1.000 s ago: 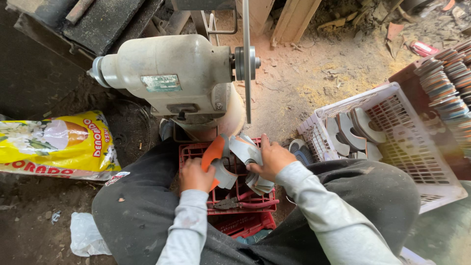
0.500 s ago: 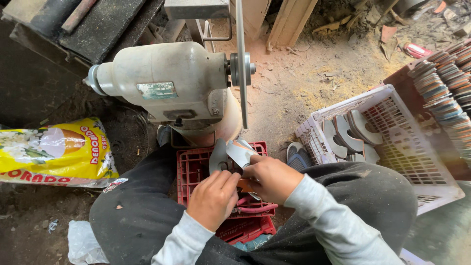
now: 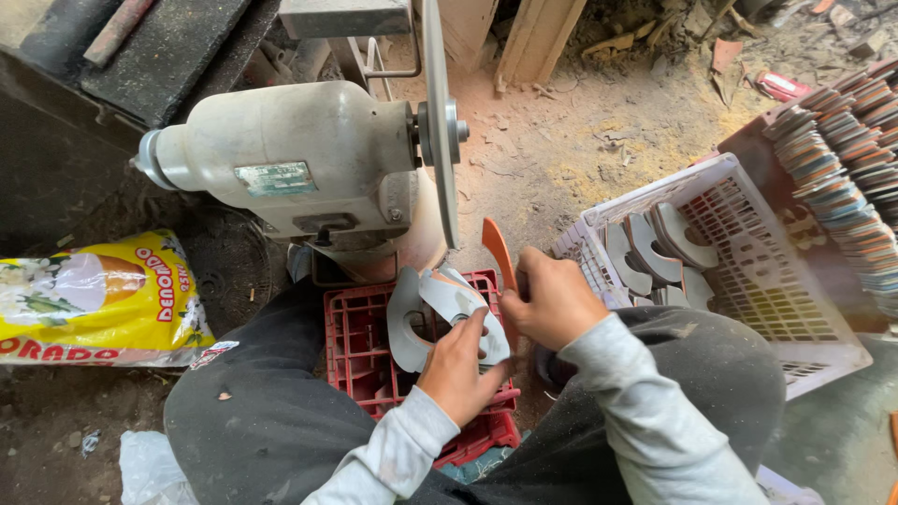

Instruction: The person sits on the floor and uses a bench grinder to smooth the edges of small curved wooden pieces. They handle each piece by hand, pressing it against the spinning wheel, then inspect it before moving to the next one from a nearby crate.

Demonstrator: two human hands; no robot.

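Left hand (image 3: 458,369) is gripping a fanned stack of grey curved sole-shaped blanks (image 3: 440,313), fingers clenched over them, holding them just above the red crate (image 3: 374,360) between the knees. Right hand (image 3: 552,299) is pinching a single orange blank (image 3: 496,252) on edge, lifting it clear of the stack and pointing it up toward the sanding disc (image 3: 438,122).

Judging by the grip, the step in hand is singling out one piece for the disc. Next move would be calling for a firm two-point hold, edge square to the disc face, fingertips kept back from the rim, and the left-hand stack parked low and out of the way.

White basket (image 3: 748,271) is sitting at the right knee with several grey blanks inside. Grinder motor housing (image 3: 281,159) is sitting ahead with the disc on its right end. Yellow printed bag (image 3: 94,299) is lying on the dirt floor to the left. Stacked discs (image 3: 842,178) are lining the far right.
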